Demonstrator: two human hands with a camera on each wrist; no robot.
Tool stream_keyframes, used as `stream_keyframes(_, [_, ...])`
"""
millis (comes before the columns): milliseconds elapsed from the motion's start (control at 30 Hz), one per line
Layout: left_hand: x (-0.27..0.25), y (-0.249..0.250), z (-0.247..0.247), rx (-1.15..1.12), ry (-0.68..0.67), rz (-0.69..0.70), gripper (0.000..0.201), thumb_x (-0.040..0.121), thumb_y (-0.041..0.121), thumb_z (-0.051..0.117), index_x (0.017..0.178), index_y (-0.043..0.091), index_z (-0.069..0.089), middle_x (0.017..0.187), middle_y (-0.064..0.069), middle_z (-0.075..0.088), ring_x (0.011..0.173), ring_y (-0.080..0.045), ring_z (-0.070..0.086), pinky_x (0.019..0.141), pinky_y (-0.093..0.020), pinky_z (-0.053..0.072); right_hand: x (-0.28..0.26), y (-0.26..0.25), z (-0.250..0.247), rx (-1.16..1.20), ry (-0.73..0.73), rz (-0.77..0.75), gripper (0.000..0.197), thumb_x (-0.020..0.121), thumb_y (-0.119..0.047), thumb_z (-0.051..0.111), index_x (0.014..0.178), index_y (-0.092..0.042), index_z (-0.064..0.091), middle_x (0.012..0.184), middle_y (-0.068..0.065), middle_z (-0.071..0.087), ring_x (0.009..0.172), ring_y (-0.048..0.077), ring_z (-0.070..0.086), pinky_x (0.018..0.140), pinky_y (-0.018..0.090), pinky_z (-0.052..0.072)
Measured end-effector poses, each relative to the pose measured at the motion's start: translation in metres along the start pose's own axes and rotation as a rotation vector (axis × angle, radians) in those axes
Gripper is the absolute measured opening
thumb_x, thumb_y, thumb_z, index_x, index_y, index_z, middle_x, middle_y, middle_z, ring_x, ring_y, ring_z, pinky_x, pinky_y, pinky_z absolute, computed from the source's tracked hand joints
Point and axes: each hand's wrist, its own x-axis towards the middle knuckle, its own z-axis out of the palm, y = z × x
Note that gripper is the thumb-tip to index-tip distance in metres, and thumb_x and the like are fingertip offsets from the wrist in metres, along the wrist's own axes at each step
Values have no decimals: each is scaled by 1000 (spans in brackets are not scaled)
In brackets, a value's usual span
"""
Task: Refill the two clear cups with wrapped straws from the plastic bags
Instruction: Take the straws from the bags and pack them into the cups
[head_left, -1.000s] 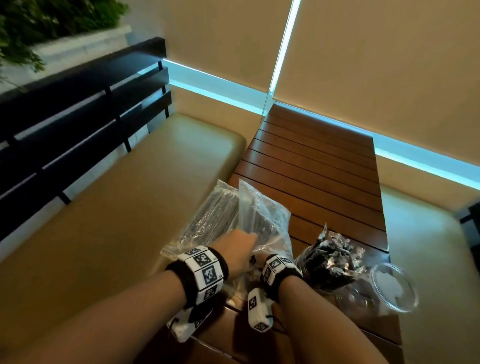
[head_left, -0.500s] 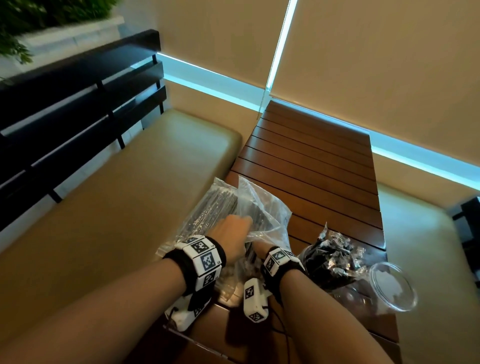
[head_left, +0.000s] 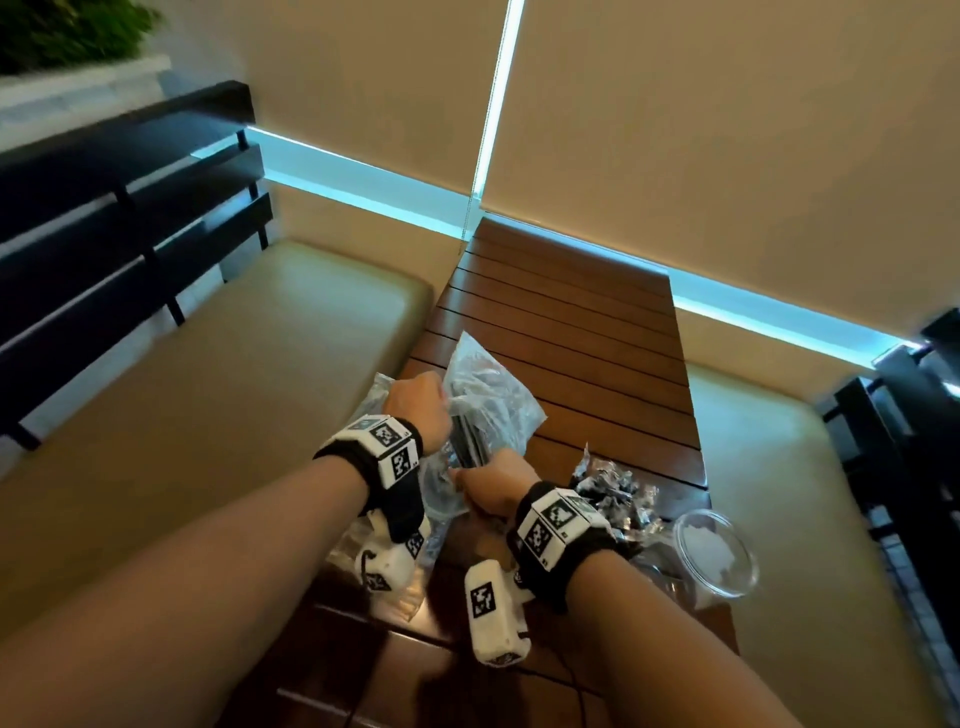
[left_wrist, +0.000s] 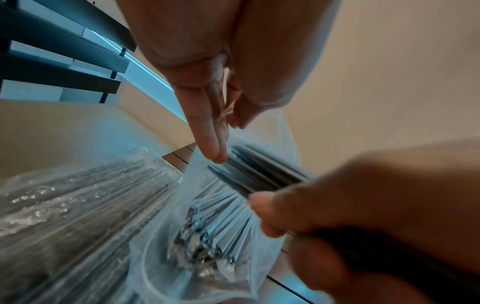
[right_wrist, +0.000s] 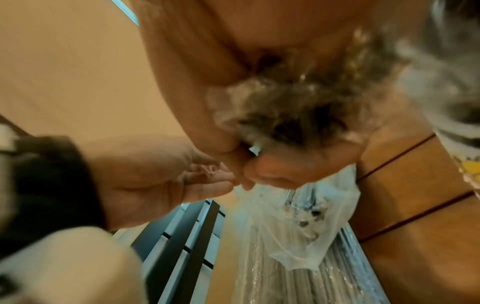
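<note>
On the slatted wooden table (head_left: 571, 312) lies a clear plastic bag (head_left: 498, 400) of wrapped straws. My left hand (head_left: 431, 400) pinches its open edge between thumb and fingers (left_wrist: 210, 144) and holds the mouth up. My right hand (head_left: 483, 480) grips a bundle of wrapped straws (left_wrist: 259, 172) whose far end still lies inside the bag (left_wrist: 207, 226). In the right wrist view the bundle (right_wrist: 298, 107) fills my palm. A second bag of straws (head_left: 376, 389) lies under my left hand. A clear cup (head_left: 719, 551) stands near the table's right edge.
A crumpled bag of dark wrapped items (head_left: 613, 493) lies between my right wrist and the cup. Beige cushioned benches (head_left: 234, 389) flank the table on both sides. A dark slatted backrest (head_left: 130, 234) stands behind the left bench.
My right hand has drawn back toward me with the straw bundle, out of the bag's mouth. My left hand has risen with the bag's edge. The view has shifted right.
</note>
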Motion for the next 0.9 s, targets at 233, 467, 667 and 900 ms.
stream_keyframes(233, [14,-11,10,108,-35,9,6,89,14,56,85,10,57,100,-16,68,94,-36,62,74,-35,45,-72,24,-46,-424,23,-184,22,85,-32,68,85,-13,58,88,4,63,82,21,63,69,29,53])
stream_keyframes(467, [5,-7,20,310,-125,63,16,90,22,53,90,9,62,103,-14,68,94,-31,63,83,-40,53,-116,34,-101,-237,146,-305,16,83,-33,72,79,-24,59,78,-3,66,72,13,66,66,27,58])
stream_keyframes(667, [-33,38,-11,110,-51,296,64,68,36,57,130,25,50,129,1,49,115,-21,54,95,-40,49,-91,36,-96,49,440,-499,16,81,-30,74,86,-26,59,72,-11,61,65,1,57,61,19,45])
stream_keyframes(900, [-66,118,-51,-904,-283,321,43,74,44,77,99,11,66,105,-13,71,101,-24,67,93,-40,52,-80,17,-75,271,545,-649,28,88,-22,69,112,-33,61,87,-13,69,79,-1,63,64,11,44])
